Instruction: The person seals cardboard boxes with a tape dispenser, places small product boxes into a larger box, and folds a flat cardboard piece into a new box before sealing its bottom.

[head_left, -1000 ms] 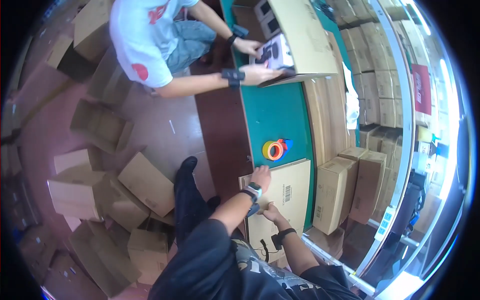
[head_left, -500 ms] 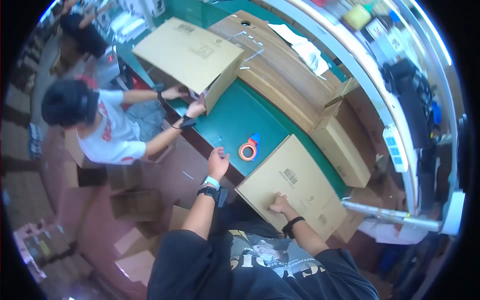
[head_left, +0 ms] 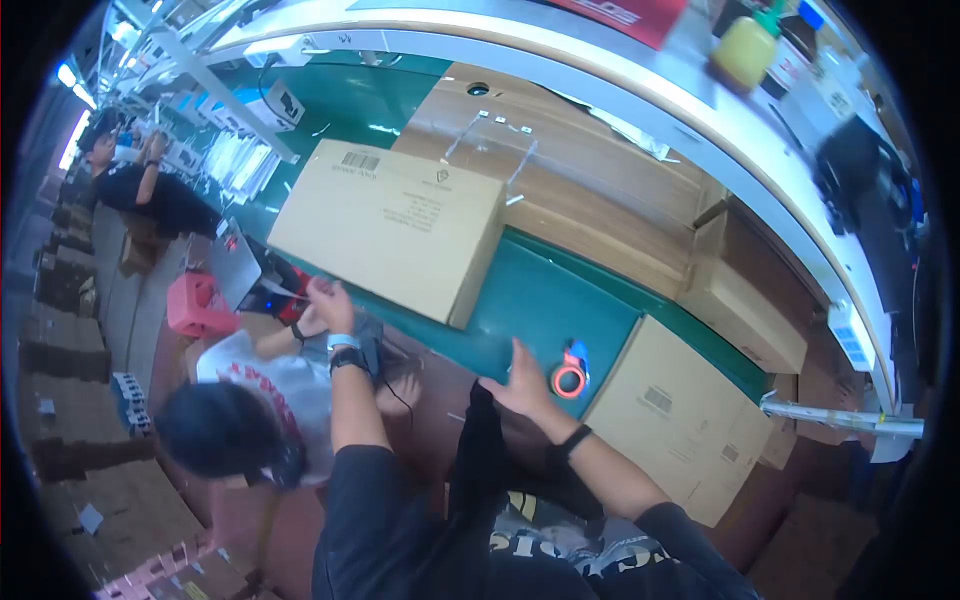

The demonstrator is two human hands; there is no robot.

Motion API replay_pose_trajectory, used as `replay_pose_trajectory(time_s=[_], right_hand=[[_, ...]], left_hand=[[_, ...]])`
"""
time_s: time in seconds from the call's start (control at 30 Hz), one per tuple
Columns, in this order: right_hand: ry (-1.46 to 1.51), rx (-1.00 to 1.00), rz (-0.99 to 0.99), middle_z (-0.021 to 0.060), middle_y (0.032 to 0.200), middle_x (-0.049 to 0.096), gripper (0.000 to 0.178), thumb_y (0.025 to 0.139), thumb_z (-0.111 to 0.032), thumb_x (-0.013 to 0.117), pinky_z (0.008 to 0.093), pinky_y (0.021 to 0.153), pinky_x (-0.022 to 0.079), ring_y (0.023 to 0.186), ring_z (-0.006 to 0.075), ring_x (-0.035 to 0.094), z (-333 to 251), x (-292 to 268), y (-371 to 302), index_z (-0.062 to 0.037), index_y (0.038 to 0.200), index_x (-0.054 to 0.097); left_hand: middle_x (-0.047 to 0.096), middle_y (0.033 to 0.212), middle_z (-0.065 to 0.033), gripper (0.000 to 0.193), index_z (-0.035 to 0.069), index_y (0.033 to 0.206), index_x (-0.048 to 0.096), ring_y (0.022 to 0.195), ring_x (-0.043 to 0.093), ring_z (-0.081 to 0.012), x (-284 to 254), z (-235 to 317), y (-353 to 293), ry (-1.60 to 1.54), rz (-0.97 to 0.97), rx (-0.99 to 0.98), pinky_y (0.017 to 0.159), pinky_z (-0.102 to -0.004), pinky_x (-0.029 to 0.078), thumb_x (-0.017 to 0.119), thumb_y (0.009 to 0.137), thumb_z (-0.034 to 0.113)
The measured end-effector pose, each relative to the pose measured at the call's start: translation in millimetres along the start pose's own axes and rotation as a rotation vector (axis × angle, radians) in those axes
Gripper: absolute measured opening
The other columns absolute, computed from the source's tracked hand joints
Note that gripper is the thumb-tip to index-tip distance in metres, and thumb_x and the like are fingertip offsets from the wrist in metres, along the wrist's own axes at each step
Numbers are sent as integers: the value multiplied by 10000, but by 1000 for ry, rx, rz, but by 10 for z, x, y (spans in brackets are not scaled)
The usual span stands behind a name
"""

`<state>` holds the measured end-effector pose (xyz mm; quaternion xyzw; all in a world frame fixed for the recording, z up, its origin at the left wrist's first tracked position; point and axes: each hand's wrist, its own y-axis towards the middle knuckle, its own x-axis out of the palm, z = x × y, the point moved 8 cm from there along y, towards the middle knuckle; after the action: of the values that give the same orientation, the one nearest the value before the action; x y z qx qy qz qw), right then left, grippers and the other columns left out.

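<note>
A reddish floor point(head_left: 240, 515) runs along the left, with stacked brown boxes point(head_left: 110, 520) toward the rim. The long surface point(head_left: 530, 295) crosses the view, its green top meeting a wood-grained panel point(head_left: 590, 200). Above it stretches a grey shelf point(head_left: 692, 75) with a pale edge. A co-worker in a white shirt point(head_left: 240, 360) is low beside the surface; another person in dark clothing point(head_left: 155, 195) is farther off at upper left.

The large carton point(head_left: 390, 225) lies closed on the surface, its contents hidden. Flat cardboard point(head_left: 680, 410) lies at the right end, and a narrower carton point(head_left: 745, 290) stands beyond it. On the shelf, a green-capped bottle point(head_left: 745, 52) contains something yellow.

The right hand point(head_left: 525, 385) is wide, thumb and fingers apart, just beside the orange-and-blue tape dispenser point(head_left: 571, 378) on the surface. The left hand point(head_left: 333, 305) overlaps the co-worker's hand near the large carton; whether it grips anything, I cannot tell.
</note>
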<state>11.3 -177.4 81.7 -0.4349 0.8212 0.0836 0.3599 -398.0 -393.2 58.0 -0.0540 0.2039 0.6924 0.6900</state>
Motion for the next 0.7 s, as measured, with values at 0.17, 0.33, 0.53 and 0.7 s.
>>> replay_pose_trajectory(time_s=[0.17, 0.33, 0.53, 0.7], right_hand=[[36, 248, 201, 310, 1416, 447, 941, 757, -364, 778, 463, 1074, 422, 1270, 444, 492, -311, 420, 896, 100, 1437, 322], [-57, 125, 400, 316, 1261, 569, 726, 763, -179, 687, 465, 955, 503, 1131, 422, 597, -355, 495, 985, 93, 1379, 415], [-22, 89, 343, 235, 701, 635, 282, 833, -144, 600, 502, 621, 535, 615, 415, 638, -134, -5, 1064, 53, 1033, 624], [-177, -28, 511, 212, 572, 577, 241, 853, -215, 604, 496, 570, 519, 563, 406, 618, -341, -1827, 901, 0, 743, 613]], left_hand=[[650, 1162, -135, 520, 63, 1257, 578, 1012, 647, -290, 31, -429, 1051, 584, 110, -122, 889, -433, 527, 577, 876, 418], [656, 1024, -142, 470, 52, 1141, 625, 896, 650, -296, -346, -670, 1377, 753, -12, -17, 788, -455, 527, 583, 895, 451], [632, 785, -165, 354, 5, 904, 690, 713, 624, -290, -433, -241, 1417, 722, 113, 188, 632, -472, 498, 585, 970, 336], [602, 777, -218, 358, -53, 912, 678, 762, 592, -395, -180, 1545, 734, 554, -20, 667, 730, -462, 498, 606, 985, 290]])
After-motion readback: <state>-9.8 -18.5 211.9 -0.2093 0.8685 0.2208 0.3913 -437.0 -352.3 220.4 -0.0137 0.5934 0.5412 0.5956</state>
